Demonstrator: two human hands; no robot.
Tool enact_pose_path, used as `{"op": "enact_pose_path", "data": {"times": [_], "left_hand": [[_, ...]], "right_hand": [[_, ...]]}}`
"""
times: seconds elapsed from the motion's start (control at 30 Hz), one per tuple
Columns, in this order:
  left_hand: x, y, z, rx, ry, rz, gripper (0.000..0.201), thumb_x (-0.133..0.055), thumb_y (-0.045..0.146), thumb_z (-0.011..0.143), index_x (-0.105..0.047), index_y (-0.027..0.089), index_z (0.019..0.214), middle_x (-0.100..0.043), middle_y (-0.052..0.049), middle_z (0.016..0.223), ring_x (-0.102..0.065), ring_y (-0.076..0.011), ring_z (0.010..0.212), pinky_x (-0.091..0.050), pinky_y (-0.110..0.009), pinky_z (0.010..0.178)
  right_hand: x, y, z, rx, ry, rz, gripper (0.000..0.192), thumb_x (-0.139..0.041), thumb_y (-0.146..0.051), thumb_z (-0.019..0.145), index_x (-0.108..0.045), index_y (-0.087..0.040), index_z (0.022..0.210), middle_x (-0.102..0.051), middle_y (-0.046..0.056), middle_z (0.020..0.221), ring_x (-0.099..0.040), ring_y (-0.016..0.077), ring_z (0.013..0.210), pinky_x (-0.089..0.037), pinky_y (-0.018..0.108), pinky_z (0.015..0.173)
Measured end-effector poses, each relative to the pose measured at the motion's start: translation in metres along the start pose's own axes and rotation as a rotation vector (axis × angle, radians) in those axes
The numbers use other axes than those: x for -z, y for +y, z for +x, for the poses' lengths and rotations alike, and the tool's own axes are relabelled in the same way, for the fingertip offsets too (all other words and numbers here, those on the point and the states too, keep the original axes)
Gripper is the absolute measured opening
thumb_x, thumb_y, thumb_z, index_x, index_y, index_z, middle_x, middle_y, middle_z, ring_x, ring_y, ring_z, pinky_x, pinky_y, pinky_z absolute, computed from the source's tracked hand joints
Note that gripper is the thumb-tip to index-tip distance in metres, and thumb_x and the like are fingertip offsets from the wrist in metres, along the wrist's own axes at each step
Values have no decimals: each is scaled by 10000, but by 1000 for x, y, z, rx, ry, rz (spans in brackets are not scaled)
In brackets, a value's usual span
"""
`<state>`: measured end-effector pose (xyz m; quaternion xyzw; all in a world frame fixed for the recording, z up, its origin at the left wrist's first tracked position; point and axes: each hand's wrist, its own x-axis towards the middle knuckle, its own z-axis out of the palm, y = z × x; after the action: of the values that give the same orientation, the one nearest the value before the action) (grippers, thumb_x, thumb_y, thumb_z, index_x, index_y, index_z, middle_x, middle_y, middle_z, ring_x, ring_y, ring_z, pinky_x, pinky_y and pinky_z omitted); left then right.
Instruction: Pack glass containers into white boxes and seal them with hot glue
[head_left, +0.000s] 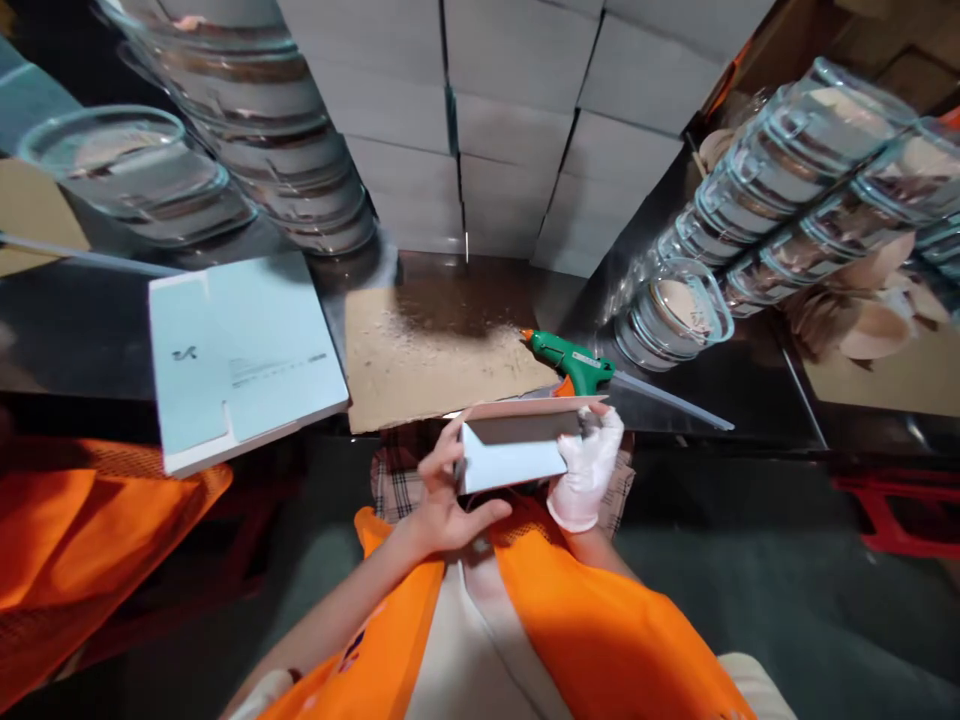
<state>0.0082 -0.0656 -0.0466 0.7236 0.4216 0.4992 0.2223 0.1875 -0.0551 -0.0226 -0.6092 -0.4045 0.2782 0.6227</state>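
Biggest thing about: a wall of white boxes (517,130) behind the dark table (750,365). Tall stacks of glass dishes stood on both sides, left (255,120) and right (757,190); the right ones leaned in the view, perhaps only lens distortion. A knock might have chipped or toppled them.

A pale flat box (247,340) lay at left, its near corner past the table edge; a passing sleeve could have tipped it off. Cardboard sheet (442,375) in the middle, littered with bits that could have stuck to anything tacky.

Open box (514,460) at the table's near edge, above the lap, held between both hands. Left hand (450,500): fingers bent against its left end, thumb stretched wide below. Right hand (589,470), white-gloved, gripped the other end. Squeezing unevenly might have creased the thin walls.

Glue gun (574,360) just beyond, nozzle over the cardboard. Heat could not be told; if hot, a bare-fingered reach risked a burn. Its glue stick (675,400) jutted rightward, easily snagged.
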Motion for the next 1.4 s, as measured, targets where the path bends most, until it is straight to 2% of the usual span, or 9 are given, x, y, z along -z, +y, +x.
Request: {"op": "enact_pose_path", "data": {"times": [0.13,0.27,0.37,0.5,0.63,0.9,1.03,1.17,1.4], "left_hand": [[32,-13,7,-119,50,-19,314,-830,386,881,-673,263,1124,-665,-130,1324,-738,-258,1129,-618,-357,861],[48,-29,4,20,225,137,306,-818,440,873,-687,227,1049,-706,-85,1106,-740,-247,1035,-631,-371,845],[46,-34,1,21,263,146,299,-793,451,889,-681,235,1062,-702,-64,1066,-721,-247,1047,-624,-381,866],[42,-34,-2,-26,278,139,242,-747,404,930,-657,256,1098,-677,-53,1052,-683,-256,1107,-597,-409,929],[47,-33,-7,-39,329,136,253,-740,408,925,-631,269,1107,-637,-38,970,-662,-282,1156,-579,-442,962],[43,-23,12,-71,410,118,320,-859,264,817,-696,247,1092,-675,-22,1003,-683,-228,1017,-569,-351,865],[34,-21,23,-43,354,89,364,-865,241,813,-708,243,1141,-711,-33,1035,-686,-242,1087,-583,-349,915],[34,-19,19,-17,362,67,355,-856,246,818,-706,235,1140,-703,-42,1070,-686,-245,1098,-586,-360,931],[26,-7,29,92,358,58,305,-834,287,865,-718,242,1143,-725,-49,1113,-680,-229,1119,-560,-322,940]], "right_hand": [[25,-12,27,-59,-188,-144,518,-562,-529,940,-533,-218,1354,-660,155,1298,-683,265,1125,-551,420,995],[49,-19,83,-123,-172,-788,487,-616,-623,886,-702,-186,1083,-744,175,1164,-706,318,1056,-532,457,981],[49,-16,117,-328,-333,-1045,413,-796,-553,745,-729,-198,945,-779,139,991,-725,337,1005,-522,426,921],[44,-11,131,-493,-365,-733,255,-847,-376,617,-672,-201,679,-695,54,666,-707,273,821,-500,326,752],[40,-9,119,-559,-337,-441,268,-718,-449,668,-604,-213,724,-664,21,603,-620,187,582,-503,300,578],[45,-40,76,-303,-125,-127,485,-817,-451,646,-505,-246,955,-704,-43,706,-645,131,535,-551,256,556],[56,-50,80,-342,-390,91,333,-813,-425,653,-579,-221,775,-623,-29,590,-556,130,485,-467,269,484],[55,-35,89,-506,-638,84,323,-719,-392,623,-735,-166,853,-725,48,721,-473,118,463,-390,289,460],[58,-20,69,-289,-545,-158,357,-679,-452,794,-600,-223,533,-596,18,538,-535,153,531,-468,292,535]]}}
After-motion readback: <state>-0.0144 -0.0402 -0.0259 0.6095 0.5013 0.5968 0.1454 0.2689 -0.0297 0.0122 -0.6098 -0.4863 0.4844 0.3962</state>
